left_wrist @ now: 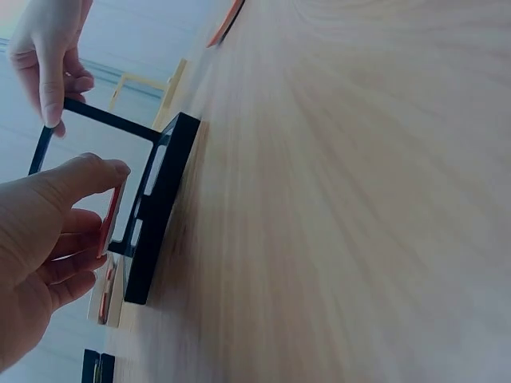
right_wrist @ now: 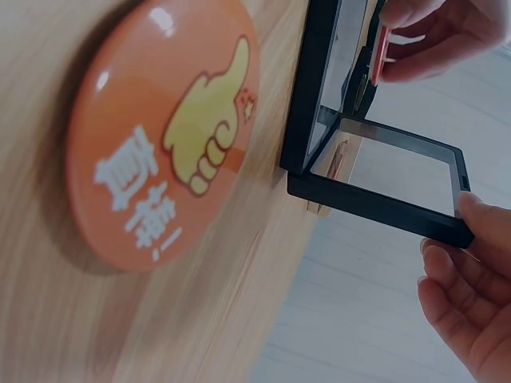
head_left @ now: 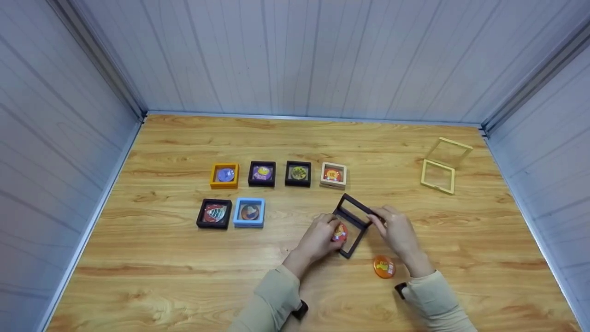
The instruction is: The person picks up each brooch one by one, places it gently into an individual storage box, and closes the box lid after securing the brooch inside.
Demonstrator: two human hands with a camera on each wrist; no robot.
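Observation:
Between the thumb and fingers of my left hand (head_left: 318,237) is a round red badge (head_left: 339,232), held by its edges just over the lower half of a black hinged display frame (head_left: 349,252). The left wrist view shows this badge (left_wrist: 110,222) edge-on. My right hand (head_left: 397,230) pinches the corner of the frame's raised half, which stands tilted up from the half on the table. Clear film spans the frame in the right wrist view. An orange badge (head_left: 384,267) with a yellow thumbs-up hand lies on the table below the right hand.
Closed frames with badges inside stand in two rows: orange (head_left: 224,175), black (head_left: 262,174), another black (head_left: 297,174) and cream (head_left: 333,175) behind; black (head_left: 214,213) and light blue (head_left: 249,212) in front. A yellow frame (head_left: 438,177) stands unfolded at right. Pale walls (head_left: 295,55) enclose the table.

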